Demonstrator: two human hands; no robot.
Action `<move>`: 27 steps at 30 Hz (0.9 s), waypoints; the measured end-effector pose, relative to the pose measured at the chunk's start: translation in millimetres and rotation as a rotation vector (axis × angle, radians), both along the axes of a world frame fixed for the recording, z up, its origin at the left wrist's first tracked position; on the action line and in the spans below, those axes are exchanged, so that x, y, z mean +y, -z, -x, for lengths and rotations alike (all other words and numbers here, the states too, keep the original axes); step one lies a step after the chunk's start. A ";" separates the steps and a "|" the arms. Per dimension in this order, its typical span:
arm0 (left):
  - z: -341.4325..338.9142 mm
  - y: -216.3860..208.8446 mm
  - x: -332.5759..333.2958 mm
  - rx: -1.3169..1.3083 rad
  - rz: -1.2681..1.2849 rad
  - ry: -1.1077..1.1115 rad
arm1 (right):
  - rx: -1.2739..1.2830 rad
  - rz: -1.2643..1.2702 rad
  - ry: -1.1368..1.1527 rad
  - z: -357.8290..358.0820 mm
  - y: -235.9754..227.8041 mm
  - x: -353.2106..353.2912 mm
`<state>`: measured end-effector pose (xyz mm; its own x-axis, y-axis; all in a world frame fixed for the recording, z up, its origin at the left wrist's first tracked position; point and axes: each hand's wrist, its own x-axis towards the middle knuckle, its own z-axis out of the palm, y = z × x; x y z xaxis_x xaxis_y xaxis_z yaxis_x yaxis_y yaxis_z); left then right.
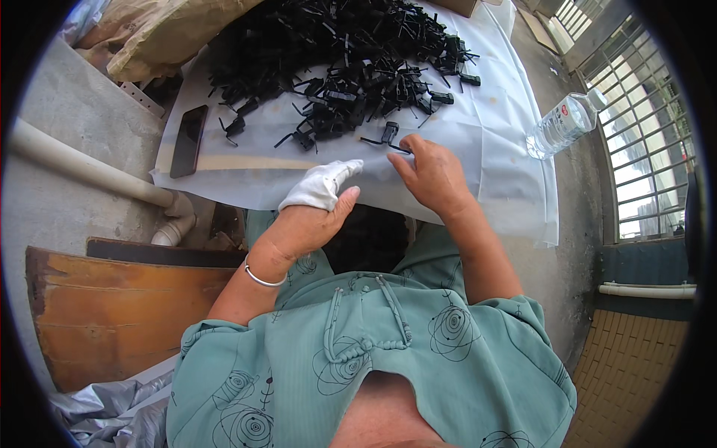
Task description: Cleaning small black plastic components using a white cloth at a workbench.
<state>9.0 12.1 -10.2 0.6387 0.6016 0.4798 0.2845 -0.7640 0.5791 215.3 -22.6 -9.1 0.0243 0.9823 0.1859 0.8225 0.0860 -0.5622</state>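
Observation:
My left hand wears a white cloth glove with the thumb bare. Its fingers are stretched out above the near table edge, the thumb stands apart, and nothing shows in it. My right hand is bare, thumb and index finger parted around the thin end of a small black plastic part. That part has a blocky body and narrow arms, and it lies just in front of the pile. Behind my hands spreads a large heap of similar black plastic parts with thin arms sticking out.
White plastic sheeting covers the table. A dark phone lies at its left, a clear water bottle at its right edge. Brown paper hangs over the far left. A wooden panel and a pipe stand left below.

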 end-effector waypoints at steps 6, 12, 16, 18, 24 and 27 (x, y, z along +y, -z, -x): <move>-0.7 10.4 1.8 -0.321 1.104 -0.080 | 0.056 -0.165 -0.055 6.0 15.8 -7.1; -5.8 12.8 2.5 -0.937 1.559 0.128 | 0.260 -0.228 -0.308 29.5 4.7 -15.5; -12.3 3.3 -7.0 -0.585 1.056 -0.045 | 0.241 -0.113 -0.219 36.6 -19.1 -21.6; -11.1 0.4 -12.2 -0.544 1.008 -0.015 | 0.348 -0.350 -0.169 46.1 -12.7 -17.7; -5.4 -13.8 -18.0 -0.439 0.993 0.079 | 0.653 0.050 -0.068 39.2 -17.1 -7.4; -7.1 -15.2 -17.6 -0.421 0.989 -0.056 | 0.554 0.021 -0.175 38.2 -11.0 -9.8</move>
